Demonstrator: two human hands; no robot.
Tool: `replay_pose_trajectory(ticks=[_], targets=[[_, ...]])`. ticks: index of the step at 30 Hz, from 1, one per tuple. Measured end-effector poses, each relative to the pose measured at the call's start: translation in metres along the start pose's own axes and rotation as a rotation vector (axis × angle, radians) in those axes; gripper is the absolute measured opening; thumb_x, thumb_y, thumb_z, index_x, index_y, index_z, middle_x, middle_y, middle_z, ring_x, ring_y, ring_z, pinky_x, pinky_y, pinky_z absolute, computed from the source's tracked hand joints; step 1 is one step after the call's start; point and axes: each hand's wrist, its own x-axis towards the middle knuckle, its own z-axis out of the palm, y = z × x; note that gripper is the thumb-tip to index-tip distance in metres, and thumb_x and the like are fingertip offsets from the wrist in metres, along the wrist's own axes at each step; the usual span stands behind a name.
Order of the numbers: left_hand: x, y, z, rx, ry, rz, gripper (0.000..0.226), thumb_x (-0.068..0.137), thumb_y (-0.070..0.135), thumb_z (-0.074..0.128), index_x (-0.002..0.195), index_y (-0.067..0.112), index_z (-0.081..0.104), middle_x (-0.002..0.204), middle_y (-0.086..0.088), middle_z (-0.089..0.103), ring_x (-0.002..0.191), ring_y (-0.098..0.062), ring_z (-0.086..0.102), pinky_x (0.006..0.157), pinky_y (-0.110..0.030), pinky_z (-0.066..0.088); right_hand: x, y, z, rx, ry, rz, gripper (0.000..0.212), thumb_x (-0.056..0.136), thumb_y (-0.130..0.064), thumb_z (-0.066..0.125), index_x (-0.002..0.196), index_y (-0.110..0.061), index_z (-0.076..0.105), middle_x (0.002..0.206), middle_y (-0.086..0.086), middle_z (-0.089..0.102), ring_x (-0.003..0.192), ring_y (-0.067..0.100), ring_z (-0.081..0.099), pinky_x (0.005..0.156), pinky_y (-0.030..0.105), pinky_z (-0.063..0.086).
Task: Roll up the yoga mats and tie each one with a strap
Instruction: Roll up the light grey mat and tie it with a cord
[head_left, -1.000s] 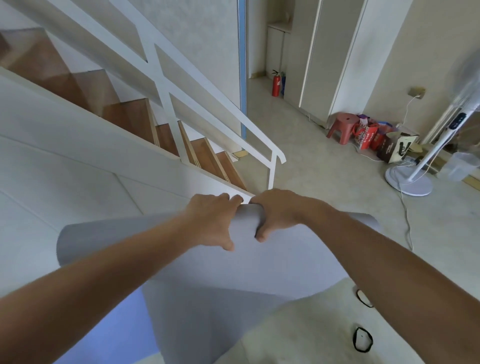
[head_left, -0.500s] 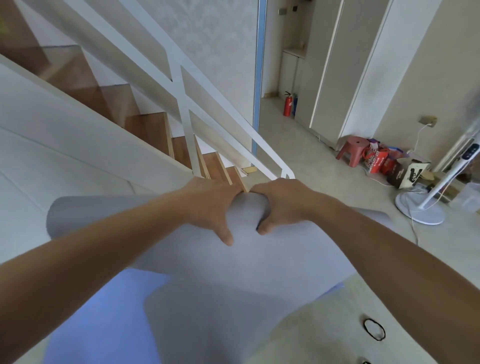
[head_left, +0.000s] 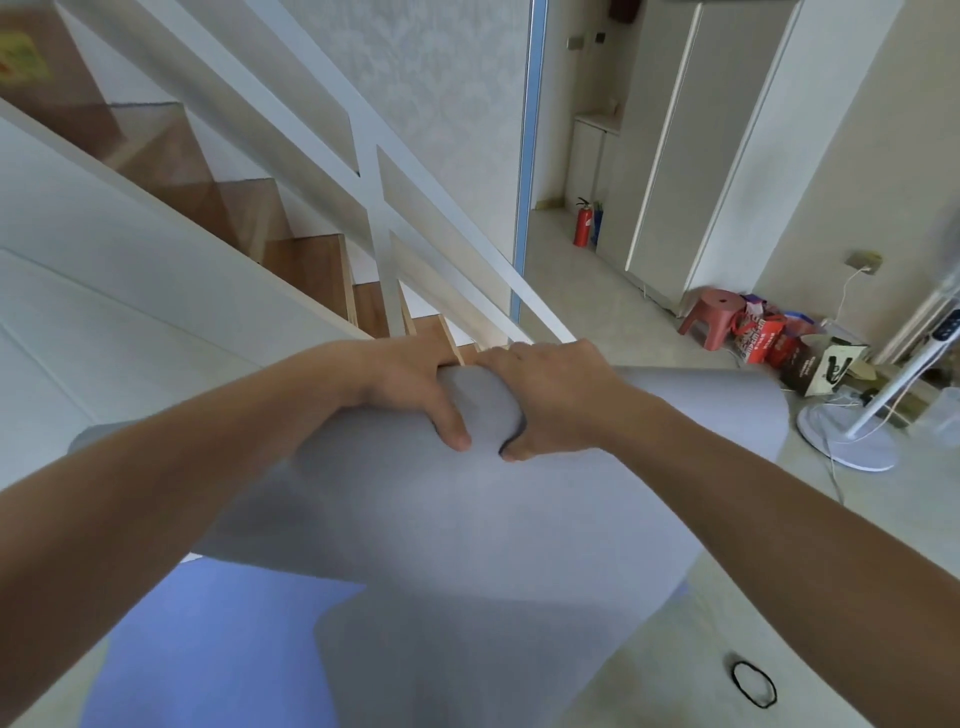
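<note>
Left hand (head_left: 410, 387) and right hand (head_left: 553, 400) are side by side, almost touching, both clenched on the rolled top of the grey mat (head_left: 415, 525). Fingers curl over its far side and thumbs press its near face. The grey mat is held up, its loose end hanging down over a blue mat (head_left: 208, 649) on the floor. A black strap loop (head_left: 753, 683) lies on the floor right of the grey mat's lower end.
</note>
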Motion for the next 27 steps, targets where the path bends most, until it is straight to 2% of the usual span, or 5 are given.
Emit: replay_pose_trajectory(ticks=[7, 12, 15, 22, 27], targets=[[-0.014, 0.013, 0.013, 0.707, 0.339, 0.131, 0.095, 0.058, 0.073, 0.074, 0.134, 0.029, 0.039, 0.113, 0.007, 0.062, 0.096, -0.021, 0.061, 0.082, -0.038, 0.053, 0.009, 0.024, -0.031, 0.386, -0.261, 0.112, 0.053, 0.051, -0.053, 0.085, 0.094, -0.043, 0.057, 0.091, -0.019, 0.063, 0.090, 0.008, 0.059, 0.075, 0.030, 0.050], [-0.008, 0.023, -0.028, 0.674, 0.548, 0.023, 0.066, 0.060, 0.053, 0.075, 0.117, 0.029, 0.051, 0.080, 0.007, 0.056, 0.079, -0.021, 0.061, 0.055, -0.027, 0.033, 0.014, 0.023, -0.050, 0.135, -0.048, 0.095, 0.119, 0.059, -0.063, 0.082, 0.153, -0.039, 0.013, 0.140, -0.008, 0.045, 0.124, 0.019, 0.047, 0.096, 0.037, 0.044], [-0.012, 0.033, -0.064, 0.649, 0.599, 0.016, 0.063, 0.057, 0.050, 0.078, 0.112, 0.028, 0.055, 0.077, 0.007, 0.056, 0.076, -0.020, 0.060, 0.053, -0.027, 0.031, 0.025, 0.025, -0.061, -0.121, 0.113, 0.145, 0.133, 0.062, -0.066, 0.079, 0.155, -0.029, -0.010, 0.146, 0.001, 0.035, 0.130, 0.027, 0.041, 0.106, 0.042, 0.038], [-0.038, 0.057, -0.145, 0.559, 0.602, 0.006, 0.062, 0.047, 0.053, 0.082, 0.101, 0.031, 0.061, 0.085, 0.011, 0.063, 0.080, -0.016, 0.061, 0.065, -0.029, 0.050, 0.046, 0.027, -0.102, -0.200, 0.555, 0.231, 0.126, 0.049, -0.058, 0.085, 0.152, -0.019, 0.025, 0.132, 0.005, 0.053, 0.117, 0.030, 0.054, 0.102, 0.050, 0.043], [-0.064, 0.059, -0.167, 0.309, 0.435, 0.029, 0.060, 0.045, 0.048, 0.088, 0.099, 0.031, 0.067, 0.090, 0.012, 0.070, 0.081, -0.014, 0.069, 0.076, -0.041, 0.061, 0.047, 0.022, -0.138, -0.180, 0.441, 0.201, 0.105, 0.061, -0.065, 0.078, 0.146, -0.026, 0.029, 0.127, 0.000, 0.052, 0.115, 0.025, 0.053, 0.086, 0.036, 0.044]])
